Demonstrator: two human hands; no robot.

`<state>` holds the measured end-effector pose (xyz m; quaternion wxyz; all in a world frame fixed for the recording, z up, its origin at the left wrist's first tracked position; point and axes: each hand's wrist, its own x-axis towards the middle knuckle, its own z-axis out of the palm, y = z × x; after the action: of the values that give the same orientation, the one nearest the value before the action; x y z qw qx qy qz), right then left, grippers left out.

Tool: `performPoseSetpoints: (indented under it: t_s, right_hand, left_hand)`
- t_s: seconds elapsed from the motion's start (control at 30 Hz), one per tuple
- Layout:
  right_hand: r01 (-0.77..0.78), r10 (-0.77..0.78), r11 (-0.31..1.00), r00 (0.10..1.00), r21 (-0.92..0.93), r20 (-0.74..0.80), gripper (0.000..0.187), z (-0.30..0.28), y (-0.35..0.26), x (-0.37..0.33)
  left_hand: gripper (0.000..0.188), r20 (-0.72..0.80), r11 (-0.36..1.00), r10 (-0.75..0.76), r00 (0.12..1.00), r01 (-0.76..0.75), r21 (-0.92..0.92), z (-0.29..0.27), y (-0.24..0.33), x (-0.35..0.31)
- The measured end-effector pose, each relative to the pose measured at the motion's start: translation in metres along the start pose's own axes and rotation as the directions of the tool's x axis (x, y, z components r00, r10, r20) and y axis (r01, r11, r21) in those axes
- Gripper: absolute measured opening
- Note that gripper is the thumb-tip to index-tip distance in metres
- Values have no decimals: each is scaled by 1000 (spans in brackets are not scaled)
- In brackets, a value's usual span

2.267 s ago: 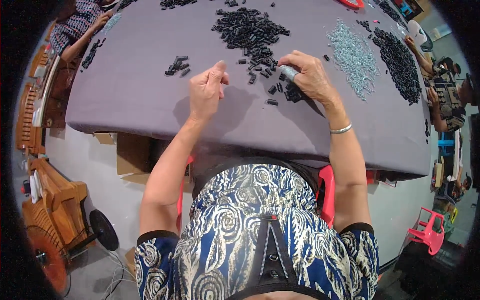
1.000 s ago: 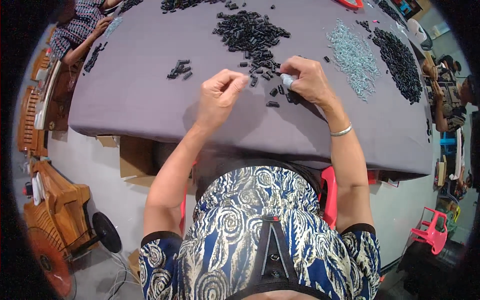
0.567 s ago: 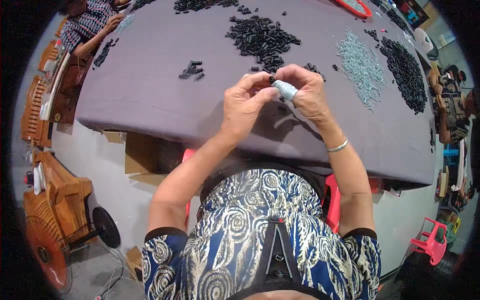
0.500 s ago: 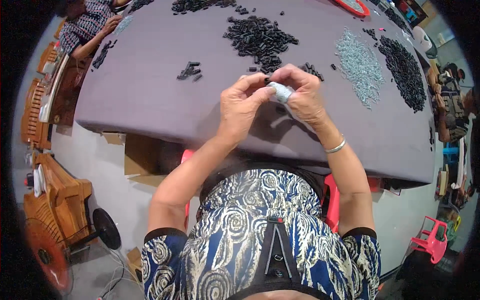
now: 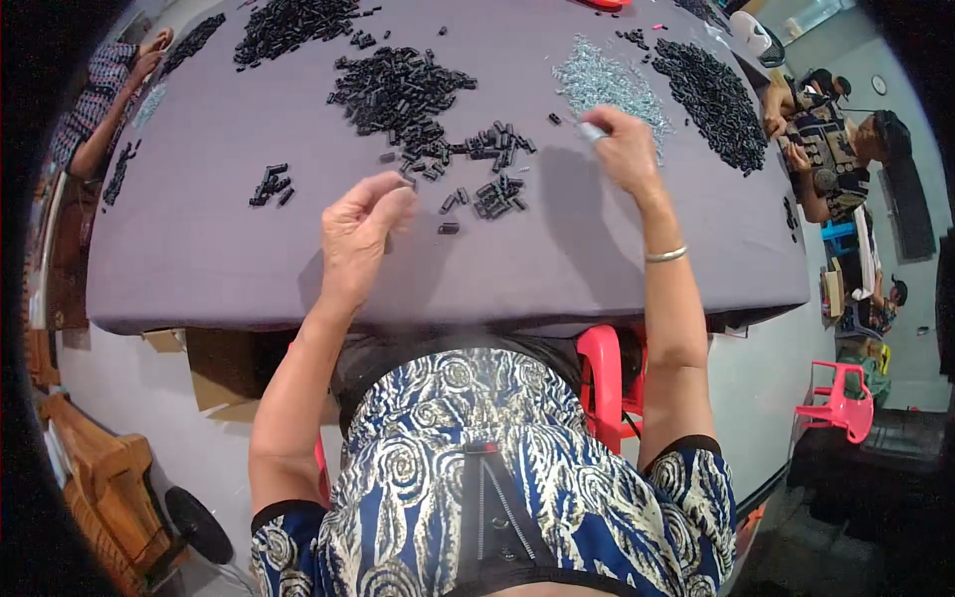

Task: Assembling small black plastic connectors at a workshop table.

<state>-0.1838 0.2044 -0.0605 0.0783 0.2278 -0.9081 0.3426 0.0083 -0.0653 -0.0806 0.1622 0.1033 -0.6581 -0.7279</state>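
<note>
My left hand [image 5: 366,237] hovers over the table beside a cluster of short black tubes [image 5: 398,95], fingers curled in toward the thumb and slightly smeared. What they hold, if anything, is hidden. Farther right, my right hand [image 5: 629,154] reaches to the near edge of a heap of small silvery pieces [image 5: 602,75], its fingers pinched together. A pale, whitish thing [image 5: 594,131] shows at its fingertips; I cannot tell whether it is held or wrapped round a finger. Loose black tubes [image 5: 500,197] lie between my hands.
A grey cloth [image 5: 219,239] covers the table. More black pieces lie in a heap at the right [image 5: 711,104] and at the far left [image 5: 293,25]. One person [image 5: 95,95] sits at the left edge, another [image 5: 836,144] at the right. A pink chair [image 5: 841,400] stands at the right.
My hands, together over the table before, have come apart. The right one has moved toward the silvery heap, the left one toward the black tubes. The view has shifted right.
</note>
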Motion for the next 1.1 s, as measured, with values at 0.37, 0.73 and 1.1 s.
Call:
performPoseSetpoints:
  t_s: [0.37, 0.73, 1.1]
  right_hand:
    - [260, -251, 942, 966, -213, 66, 16, 11, 23, 14]
    - [129, -129, 991, 992, 18, -8, 15, 16, -5, 6]
    - [121, -131, 987, 988, 105, 87, 11, 9, 6, -6]
  left_hand:
    - [19, 45, 992, -79, 996, 74, 102, 4, -3, -1]
    - [18, 53, 999, -34, 998, 32, 41, 2, -13, 1]
    - [18, 55, 999, -32, 998, 30, 43, 1, -15, 0]
